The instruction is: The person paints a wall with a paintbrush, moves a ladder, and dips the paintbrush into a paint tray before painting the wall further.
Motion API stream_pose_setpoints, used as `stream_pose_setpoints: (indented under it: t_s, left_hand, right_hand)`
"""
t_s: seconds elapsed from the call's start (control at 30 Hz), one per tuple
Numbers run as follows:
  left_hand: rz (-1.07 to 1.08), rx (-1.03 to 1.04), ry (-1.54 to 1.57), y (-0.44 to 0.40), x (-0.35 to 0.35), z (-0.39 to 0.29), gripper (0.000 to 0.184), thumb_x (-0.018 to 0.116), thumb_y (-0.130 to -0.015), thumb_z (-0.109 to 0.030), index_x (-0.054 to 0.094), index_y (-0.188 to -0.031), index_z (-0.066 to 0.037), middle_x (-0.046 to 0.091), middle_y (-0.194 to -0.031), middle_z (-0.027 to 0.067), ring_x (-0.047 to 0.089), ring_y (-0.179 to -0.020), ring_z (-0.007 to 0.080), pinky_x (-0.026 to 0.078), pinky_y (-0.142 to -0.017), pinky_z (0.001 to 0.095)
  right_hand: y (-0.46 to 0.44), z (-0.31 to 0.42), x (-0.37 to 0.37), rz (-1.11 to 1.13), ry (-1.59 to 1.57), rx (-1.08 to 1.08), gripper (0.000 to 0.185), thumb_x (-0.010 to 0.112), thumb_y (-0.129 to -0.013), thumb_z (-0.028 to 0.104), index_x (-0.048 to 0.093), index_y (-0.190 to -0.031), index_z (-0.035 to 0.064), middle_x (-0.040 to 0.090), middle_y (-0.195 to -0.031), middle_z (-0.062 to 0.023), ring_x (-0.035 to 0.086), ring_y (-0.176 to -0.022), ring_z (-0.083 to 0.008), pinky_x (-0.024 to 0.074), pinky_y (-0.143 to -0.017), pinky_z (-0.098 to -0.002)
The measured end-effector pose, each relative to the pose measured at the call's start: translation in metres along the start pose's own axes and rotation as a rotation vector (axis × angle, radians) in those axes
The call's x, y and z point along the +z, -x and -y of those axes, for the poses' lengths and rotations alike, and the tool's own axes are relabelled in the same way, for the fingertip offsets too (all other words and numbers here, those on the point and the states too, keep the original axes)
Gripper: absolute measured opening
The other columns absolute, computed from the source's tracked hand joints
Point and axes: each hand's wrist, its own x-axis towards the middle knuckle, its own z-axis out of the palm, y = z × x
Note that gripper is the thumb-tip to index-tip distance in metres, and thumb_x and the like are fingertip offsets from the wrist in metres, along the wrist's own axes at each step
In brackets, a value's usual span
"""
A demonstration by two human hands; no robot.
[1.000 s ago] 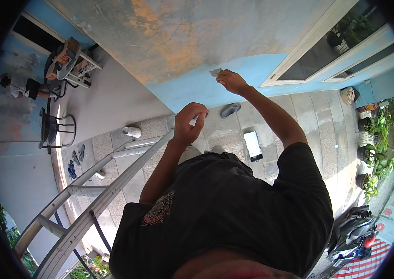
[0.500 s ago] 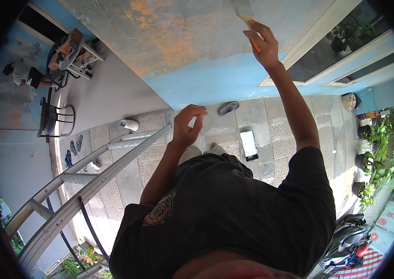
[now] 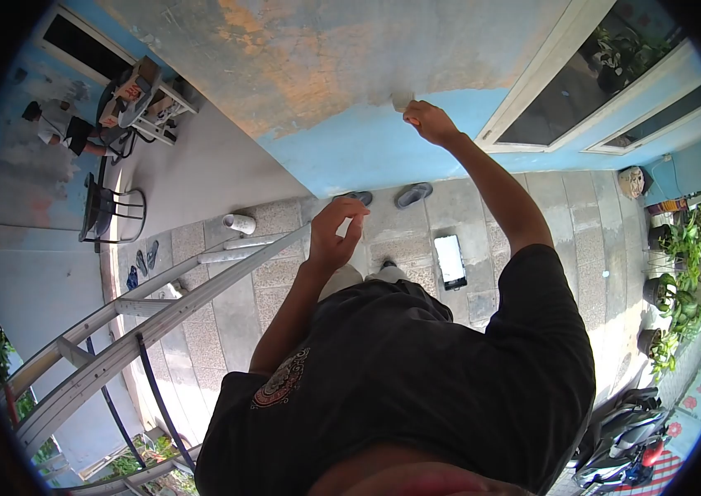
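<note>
My right hand (image 3: 431, 122) is closed around the handle of a scraper (image 3: 402, 101), whose flat blade lies against the wall (image 3: 350, 124) near the border between bare grey-orange plaster and blue paint. My left hand (image 3: 336, 231) is held in front of my body, above the paving, with its fingers curled and the thumb apart from them. A gap shows between thumb and forefinger, and nothing is visible in it. A sandal (image 3: 413, 195) lies on the floor at the foot of the wall.
An aluminium ladder (image 3: 152, 322) leans at the left. A phone-like object (image 3: 450, 261) and a white cup (image 3: 240, 223) are on the paving. Another person (image 3: 57, 124) is at the far left near a chair (image 3: 111, 208). Potted plants (image 3: 681, 289) and a motorbike (image 3: 623, 438) are at right.
My right hand rose up the wall with the scraper, then came back down to the blue paint's edge. My left hand has stayed nearly in place.
</note>
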Motion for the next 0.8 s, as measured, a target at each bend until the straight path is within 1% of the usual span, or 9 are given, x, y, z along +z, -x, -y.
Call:
stream_pose_setpoints:
  t_s: [0.07, 0.13, 0.23, 0.3, 0.33, 0.4, 0.5, 0.63, 0.8]
  left_hand:
    - [-0.02, 0.017, -0.011, -0.001, 0.002, -0.001, 0.009, 0.064, -0.09, 0.001, 0.069, -0.097, 0.0, 0.071, -0.098, 0.0139, 0.069, -0.09, 0.0283, 0.054, -0.082, 0.0366]
    - [-0.015, 0.017, -0.006, -0.002, 0.003, 0.0, 0.009, 0.064, -0.09, 0.0, 0.07, -0.097, 0.0, 0.071, -0.098, 0.0139, 0.069, -0.091, 0.0283, 0.054, -0.082, 0.0367]
    - [-0.004, 0.021, 0.007, -0.002, 0.005, 0.001, 0.009, 0.064, -0.09, 0.0, 0.07, -0.097, 0.0, 0.072, -0.099, 0.0139, 0.069, -0.092, 0.0283, 0.054, -0.083, 0.0368]
    - [-0.001, 0.019, 0.021, -0.004, 0.007, 0.003, 0.009, 0.065, -0.09, 0.0, 0.07, -0.097, 0.0, 0.072, -0.099, 0.0138, 0.069, -0.092, 0.0283, 0.054, -0.083, 0.0368]
    - [-0.003, 0.028, 0.017, -0.004, 0.007, 0.005, 0.009, 0.065, -0.09, 0.0, 0.07, -0.098, 0.0, 0.072, -0.099, 0.0139, 0.069, -0.092, 0.0281, 0.054, -0.082, 0.0366]
    - [-0.004, 0.038, 0.012, -0.008, 0.008, 0.007, 0.009, 0.065, -0.09, -0.001, 0.07, -0.098, 0.0, 0.072, -0.099, 0.0139, 0.069, -0.092, 0.0279, 0.054, -0.082, 0.0364]
    - [0.004, 0.021, 0.023, -0.011, 0.008, 0.007, 0.009, 0.065, -0.09, -0.001, 0.07, -0.098, 0.0, 0.072, -0.099, 0.0139, 0.069, -0.091, 0.0278, 0.054, -0.082, 0.0362]
    - [0.024, 0.014, -0.01, -0.015, 0.006, 0.002, 0.009, 0.064, -0.09, 0.0, 0.07, -0.097, 0.0, 0.071, -0.098, 0.0139, 0.069, -0.09, 0.028, 0.054, -0.081, 0.0365]
    - [0.043, 0.013, -0.036, -0.016, 0.007, 0.001, 0.008, 0.064, -0.091, 0.0, 0.068, -0.097, 0.0, 0.07, -0.096, 0.0139, 0.069, -0.09, 0.0288, 0.054, -0.082, 0.0369]
  right_hand:
    - [-0.023, 0.006, -0.041, -0.006, 0.04, -0.085, 0.007, 0.068, -0.092, 0.005, 0.068, -0.099, 0.0049, 0.068, -0.106, -0.0085, 0.066, -0.103, -0.03, 0.0552, -0.089, -0.0417]
    - [-0.048, 0.027, -0.1, -0.167, 0.052, -0.063, 0.01, 0.07, -0.091, 0.003, 0.068, -0.101, 0.0053, 0.07, -0.108, -0.0066, 0.068, -0.098, -0.0306, 0.0574, -0.085, -0.0397]
    - [-0.068, 0.059, -0.174, -0.415, 0.18, -0.262, 0.013, 0.075, -0.088, 0.004, 0.072, -0.101, 0.0067, 0.071, -0.105, -0.0062, 0.07, -0.092, -0.028, 0.0596, -0.079, -0.036]
    - [-0.07, 0.072, -0.189, -0.666, 0.208, -0.371, 0.018, 0.076, -0.085, 0.005, 0.074, -0.101, 0.0113, 0.071, -0.109, -0.0019, 0.069, -0.098, -0.0244, 0.0611, -0.077, -0.0334]
    - [-0.069, 0.075, -0.187, -0.664, 0.211, -0.371, 0.018, 0.076, -0.085, 0.005, 0.074, -0.101, 0.0113, 0.071, -0.109, -0.0019, 0.069, -0.098, -0.0244, 0.0611, -0.077, -0.0334]
    - [-0.065, 0.075, -0.176, -0.987, 0.284, -0.481, 0.021, 0.08, -0.082, 0.0, 0.075, -0.101, 0.0077, 0.071, -0.115, -0.009, 0.069, -0.107, -0.0269, 0.0615, -0.084, -0.0353]
    - [-0.051, 0.052, -0.118, -0.809, 0.215, -0.258, 0.018, 0.078, -0.084, 0.0, 0.074, -0.1, 0.0069, 0.07, -0.118, -0.0106, 0.067, -0.112, -0.0293, 0.0618, -0.085, -0.0364]
    - [-0.005, 0.009, -0.014, -0.608, 0.214, -0.151, 0.018, 0.072, -0.082, 0.001, 0.071, -0.098, 0.0085, 0.065, -0.13, -0.0101, 0.063, -0.12, -0.0295, 0.0629, -0.082, -0.039]
    - [0.037, 0.001, 0.043, -0.289, 0.162, -0.009, 0.015, 0.067, -0.085, 0.003, 0.071, -0.099, 0.0077, 0.065, -0.118, -0.0095, 0.063, -0.116, -0.0282, 0.0614, -0.084, -0.0395]
